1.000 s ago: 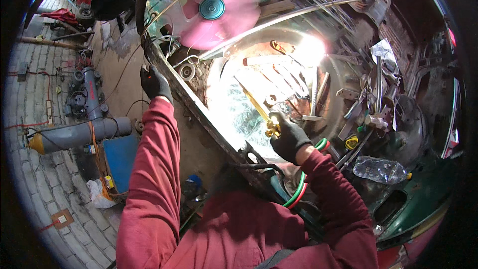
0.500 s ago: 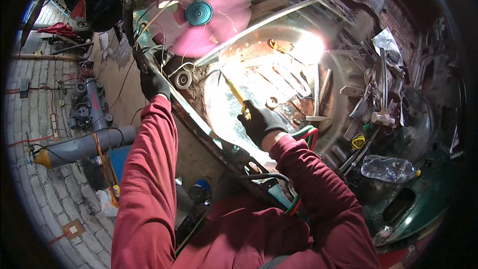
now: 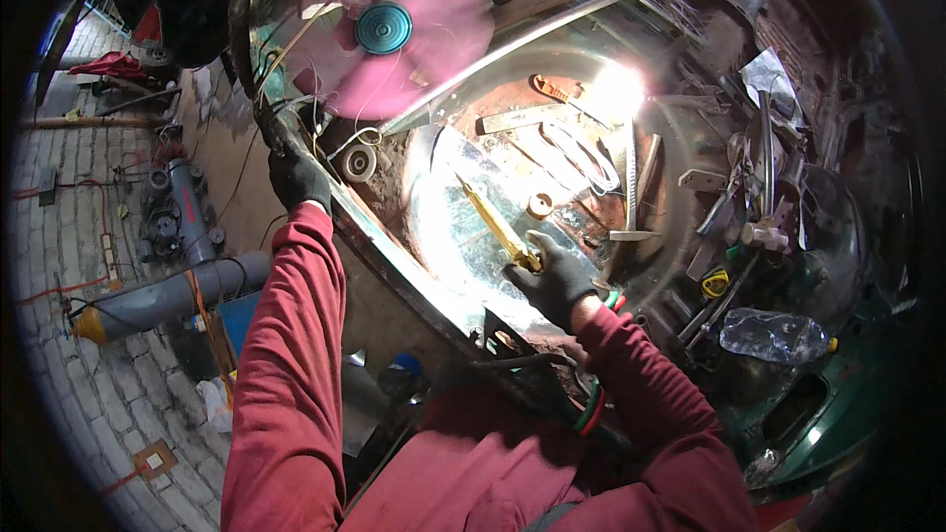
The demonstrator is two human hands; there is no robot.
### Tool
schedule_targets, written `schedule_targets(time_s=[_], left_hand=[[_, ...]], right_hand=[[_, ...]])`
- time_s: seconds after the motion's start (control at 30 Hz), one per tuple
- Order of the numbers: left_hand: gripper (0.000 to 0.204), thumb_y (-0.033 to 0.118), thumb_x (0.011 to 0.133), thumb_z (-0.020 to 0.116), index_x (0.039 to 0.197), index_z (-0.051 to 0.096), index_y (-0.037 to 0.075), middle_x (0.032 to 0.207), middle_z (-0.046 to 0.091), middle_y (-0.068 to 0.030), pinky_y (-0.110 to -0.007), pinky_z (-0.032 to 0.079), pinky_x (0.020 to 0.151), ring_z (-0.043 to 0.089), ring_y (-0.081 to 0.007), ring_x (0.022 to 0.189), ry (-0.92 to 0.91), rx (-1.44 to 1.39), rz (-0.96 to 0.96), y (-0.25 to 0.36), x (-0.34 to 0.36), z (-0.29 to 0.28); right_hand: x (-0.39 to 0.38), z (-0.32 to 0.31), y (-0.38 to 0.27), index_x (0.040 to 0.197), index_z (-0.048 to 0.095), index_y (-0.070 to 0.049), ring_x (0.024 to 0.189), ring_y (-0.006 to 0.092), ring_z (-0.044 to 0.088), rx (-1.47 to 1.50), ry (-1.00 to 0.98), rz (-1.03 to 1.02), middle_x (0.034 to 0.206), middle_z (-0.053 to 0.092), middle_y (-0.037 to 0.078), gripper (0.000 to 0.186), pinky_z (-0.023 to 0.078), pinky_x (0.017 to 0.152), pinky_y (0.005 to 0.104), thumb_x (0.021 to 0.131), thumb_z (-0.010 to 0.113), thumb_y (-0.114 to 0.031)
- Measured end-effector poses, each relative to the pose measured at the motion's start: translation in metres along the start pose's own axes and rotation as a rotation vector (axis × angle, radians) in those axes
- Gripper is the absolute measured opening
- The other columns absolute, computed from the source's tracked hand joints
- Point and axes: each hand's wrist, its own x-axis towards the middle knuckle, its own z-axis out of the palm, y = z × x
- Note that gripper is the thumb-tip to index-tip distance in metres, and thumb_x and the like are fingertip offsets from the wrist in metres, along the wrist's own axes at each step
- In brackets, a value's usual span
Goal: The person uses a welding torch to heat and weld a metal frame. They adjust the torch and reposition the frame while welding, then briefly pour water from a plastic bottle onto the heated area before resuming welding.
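Note:
My right hand, in a dark glove, is closed around a brass gas torch. The torch's narrow tip points up and left over the brightly lit round metal recess. Red and green hoses show behind my right wrist. My left hand, also gloved, grips the dark metal edge of the green car body; its fingers are partly hidden. Near the torch lie a round ring-shaped part and a hammer. A looped pale strap or cable rests farther back.
A pink-bladed fan stands at the far left of the body. To the right are a clear plastic bottle, a yellow tape measure and scattered metal tools. A grey gas cylinder lies on the brick floor at left.
My right hand has moved down and right with the torch, away from the bright patch. My left hand has shifted slightly left in the picture and stays at the metal edge.

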Motion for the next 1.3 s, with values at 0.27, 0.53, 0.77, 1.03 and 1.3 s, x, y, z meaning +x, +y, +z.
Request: schedule_targets(time_s=[0.27, 0.53, 0.77, 1.03, 1.3], left_hand=[[0.061, 0.048, 0.111, 0.044, 0.127, 0.064, -0.007, 0.122, 0.070, -0.0321, -0.052, 0.054, 0.097, 0.068, -0.0486, 0.114, 0.021, 0.016, 0.047, -0.021, 0.011, 0.006], [0.064, 0.051, 0.111, 0.043, 0.125, 0.065, -0.008, 0.121, 0.070, -0.0327, -0.053, 0.053, 0.098, 0.067, -0.0490, 0.114, 0.017, -0.025, -0.028, 0.000, 0.000, -0.003], [0.066, 0.051, 0.110, 0.043, 0.126, 0.064, -0.009, 0.122, 0.069, -0.0332, -0.053, 0.052, 0.099, 0.066, -0.0492, 0.116, 0.049, -0.010, 0.042, -0.010, 0.004, 0.001], [0.065, 0.051, 0.110, 0.043, 0.126, 0.064, -0.008, 0.121, 0.070, -0.0324, -0.053, 0.054, 0.097, 0.067, -0.0497, 0.114, -0.018, 0.027, -0.014, -0.024, 0.017, 0.008], [0.059, 0.048, 0.110, 0.045, 0.122, 0.066, -0.007, 0.116, 0.071, -0.0321, -0.053, 0.055, 0.093, 0.070, -0.0489, 0.108, 0.039, 0.068, 0.056, -0.032, 0.016, 0.013]], right_hand=[[-0.034, -0.082, -0.009, 0.116, 0.071, 0.000, 0.058, 0.0100, 0.059, 0.641, -0.403, 0.357, 0.080, 0.065, 0.001, 0.025, 0.050, 0.053, 0.0272, 0.095, 0.070, -0.012], [-0.031, -0.072, -0.027, 0.135, 0.054, -0.001, 0.069, 0.0188, 0.070, 0.602, -0.512, 0.371, 0.096, 0.069, 0.011, 0.043, 0.055, 0.056, 0.0373, 0.096, 0.067, -0.011], [-0.008, -0.029, -0.037, 0.154, 0.033, -0.009, 0.101, 0.0457, 0.072, -0.194, -0.217, -0.140, 0.106, 0.071, 0.030, 0.069, 0.055, 0.086, 0.0496, 0.098, 0.069, -0.026], [0.021, 0.014, -0.036, 0.157, 0.043, -0.016, 0.107, 0.0499, 0.070, -0.158, -0.221, -0.013, 0.115, 0.073, 0.030, 0.067, 0.054, 0.090, 0.0527, 0.100, 0.068, -0.042], [0.034, 0.033, -0.028, 0.152, 0.054, -0.015, 0.100, 0.0508, 0.069, -0.218, -0.142, -0.069, 0.105, 0.072, 0.030, 0.060, 0.054, 0.083, 0.0548, 0.100, 0.068, -0.044]])
